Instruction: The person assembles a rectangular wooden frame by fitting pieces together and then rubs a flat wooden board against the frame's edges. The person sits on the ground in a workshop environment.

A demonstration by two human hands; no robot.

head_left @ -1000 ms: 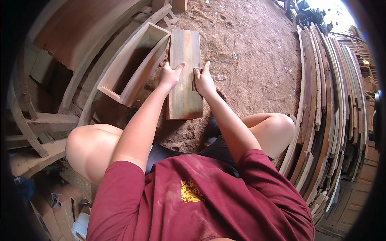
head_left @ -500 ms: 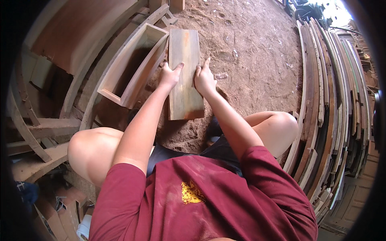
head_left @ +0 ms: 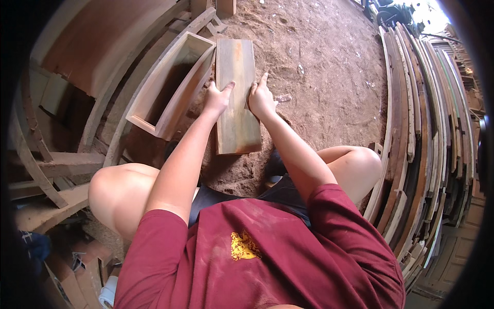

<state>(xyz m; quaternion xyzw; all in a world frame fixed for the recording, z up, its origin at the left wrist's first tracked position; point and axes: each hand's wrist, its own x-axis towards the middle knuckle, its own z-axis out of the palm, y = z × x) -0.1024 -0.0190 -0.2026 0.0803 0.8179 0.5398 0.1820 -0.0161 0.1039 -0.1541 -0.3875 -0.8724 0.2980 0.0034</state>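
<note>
- We see both of our hands resting on a flat wooden board (head_left: 236,103) that lies on the sawdust-covered floor (head_left: 319,62) in front of our knees.
- Our left hand (head_left: 217,98) lies on the board's left edge, about halfway along its length, fingers spread and open, the thumb pointing across the board's face; it presses flat rather than clasping.
- Our right hand (head_left: 261,98) sits on the board's right half, also open, with the forefinger stretched out towards the far end and the palm down on the wood.
- The board runs lengthwise away from us, its near end just short of our legs, its face streaked grey and orange-brown.
- Just beside the board on its left stands a long open wooden box (head_left: 170,87), tilted so that we look into its dark inside; its near long side lies close against the board's left edge, though we cannot tell whether they touch.
- To our right a stack of curved wooden planks (head_left: 427,129) stands on edge along the floor.
- To our left lie more curved timbers (head_left: 92,46) and offcuts.
</note>
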